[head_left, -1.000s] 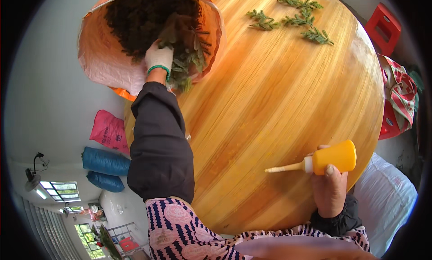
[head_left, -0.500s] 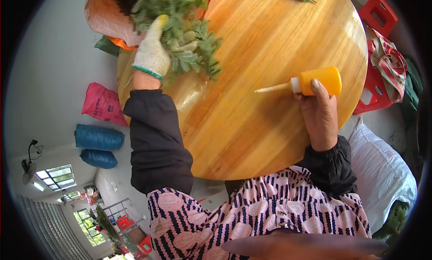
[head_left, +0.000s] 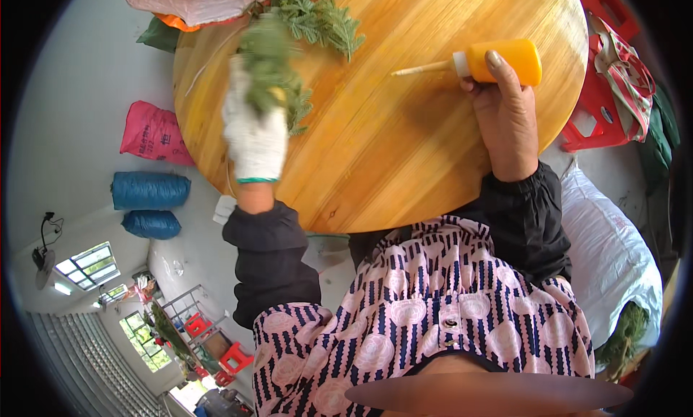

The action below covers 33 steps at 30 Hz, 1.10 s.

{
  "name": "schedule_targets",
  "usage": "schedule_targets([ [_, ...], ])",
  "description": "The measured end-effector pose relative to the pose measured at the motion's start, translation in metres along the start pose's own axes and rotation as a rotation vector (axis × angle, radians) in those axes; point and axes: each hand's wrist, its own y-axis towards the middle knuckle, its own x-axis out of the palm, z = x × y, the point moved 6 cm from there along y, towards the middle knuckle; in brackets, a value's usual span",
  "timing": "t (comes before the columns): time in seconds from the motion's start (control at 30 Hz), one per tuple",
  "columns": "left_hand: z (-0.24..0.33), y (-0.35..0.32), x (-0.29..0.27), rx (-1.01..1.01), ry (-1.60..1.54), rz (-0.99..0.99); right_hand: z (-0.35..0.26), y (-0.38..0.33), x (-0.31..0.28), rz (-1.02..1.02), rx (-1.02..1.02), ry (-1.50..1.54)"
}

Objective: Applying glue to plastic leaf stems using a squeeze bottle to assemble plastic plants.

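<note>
Head cam, everything placed off the table (head_left: 375, 157). Left hand (head_left: 258, 139) has a white knit glove on and is over the table's left side, fingers closed around a green sprig (head_left: 266, 60). That bit's pretty blurry, so I can't tell if the sprig touches the wood. More greens (head_left: 325, 22) lie toward the table's far edge, left of its middle, right by a pale sack (head_left: 188, 0) with an orange edge. Right hand (head_left: 507, 125) is bare, over the table's right side, gripping a yellow bottle (head_left: 521, 55), which is tipped sideways with its long nozzle (head_left: 422, 68) aimed at the table's left. Off the table's left there's a pink bag (head_left: 154, 134); off its near right corner, a white sack (head_left: 610, 229).
</note>
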Motion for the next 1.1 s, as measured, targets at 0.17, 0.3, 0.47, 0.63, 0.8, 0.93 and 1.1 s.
schedule_targets([
  [0.17, 0.045, -0.07, 0.036, 0.057, 0.477, -0.241, -0.004, 0.003, 0.0, 0.03, -0.073, 0.046],
  [0.3, 0.067, -0.089, 0.004, 0.234, 0.176, -0.012, -0.003, 0.008, -0.01, 0.031, -0.088, 0.052],
  [0.47, 0.071, -0.121, -0.013, 0.03, 0.048, 0.11, -0.004, 0.005, -0.003, -0.051, -0.09, 0.063],
  [0.63, 0.043, -0.131, 0.009, -0.027, 0.104, -0.133, -0.002, -0.017, 0.004, -0.099, -0.064, 0.042],
  [0.8, 0.028, -0.137, 0.005, -0.148, -0.283, 0.12, -0.001, -0.049, 0.005, -0.075, -0.044, 0.027],
  [0.93, 0.053, -0.118, 0.007, 0.181, -0.336, -0.068, -0.012, -0.068, 0.01, -0.078, -0.051, -0.006],
  [1.1, 0.05, -0.117, -0.006, 0.259, -0.122, 0.075, -0.026, -0.086, 0.012, -0.088, -0.09, -0.044],
])
